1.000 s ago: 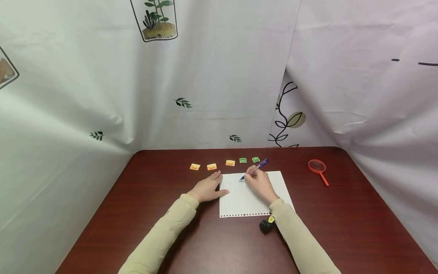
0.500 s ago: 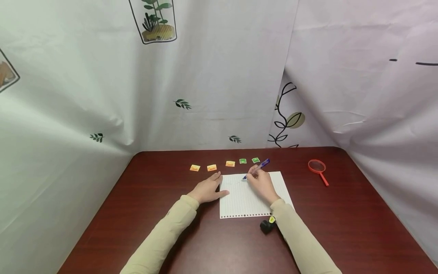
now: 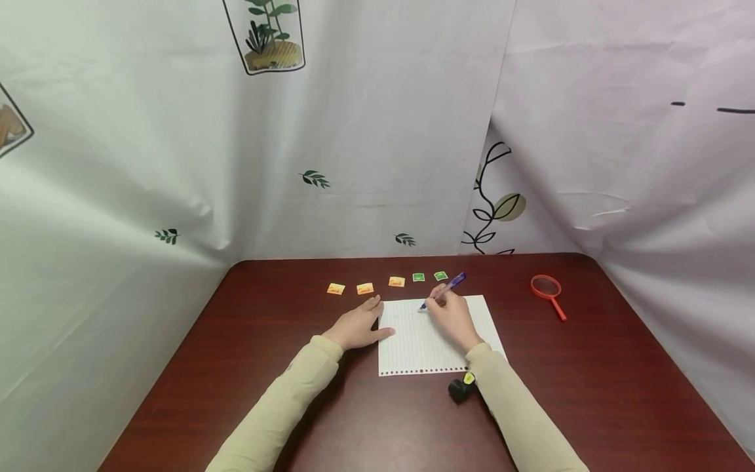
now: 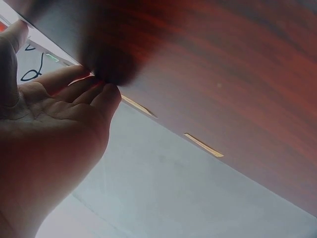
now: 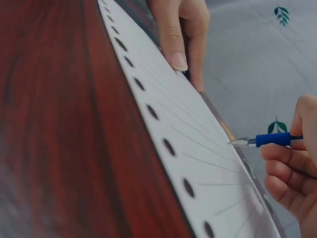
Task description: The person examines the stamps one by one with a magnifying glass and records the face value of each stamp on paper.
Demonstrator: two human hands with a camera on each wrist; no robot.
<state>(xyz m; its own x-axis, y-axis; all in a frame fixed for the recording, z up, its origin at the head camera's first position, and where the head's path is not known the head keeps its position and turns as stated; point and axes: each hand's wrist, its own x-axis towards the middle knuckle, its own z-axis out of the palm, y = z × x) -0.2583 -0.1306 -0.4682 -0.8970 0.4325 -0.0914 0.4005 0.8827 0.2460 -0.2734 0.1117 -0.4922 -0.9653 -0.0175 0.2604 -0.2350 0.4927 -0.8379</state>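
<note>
A lined sheet of paper (image 3: 407, 351) lies on the dark red table, its row of punched holes (image 5: 169, 147) along the near edge. My right hand (image 3: 453, 319) pinches a blue pen (image 3: 453, 282), whose metal tip meets the upper part of the sheet. Blue grip and curled fingers (image 5: 282, 171) show in the right wrist view. Faint marks run along the top lines, too small to read. My left hand (image 3: 356, 326) rests with fingers extended at the sheet's left edge, the thumb on the paper. In the left wrist view its palm (image 4: 54, 129) shows.
Three orange cards (image 3: 365, 288) and two green cards (image 3: 419, 277) lie in a row behind the sheet. A red magnifying glass (image 3: 546, 286) lies at the right. A small black object (image 3: 459, 391) sits by my right sleeve (image 3: 513, 406). A patterned cloth (image 3: 366, 131) hangs behind the table.
The pen tip has shifted slightly to the right across the paper with my right hand. My left hand and the sheet have stayed in place.
</note>
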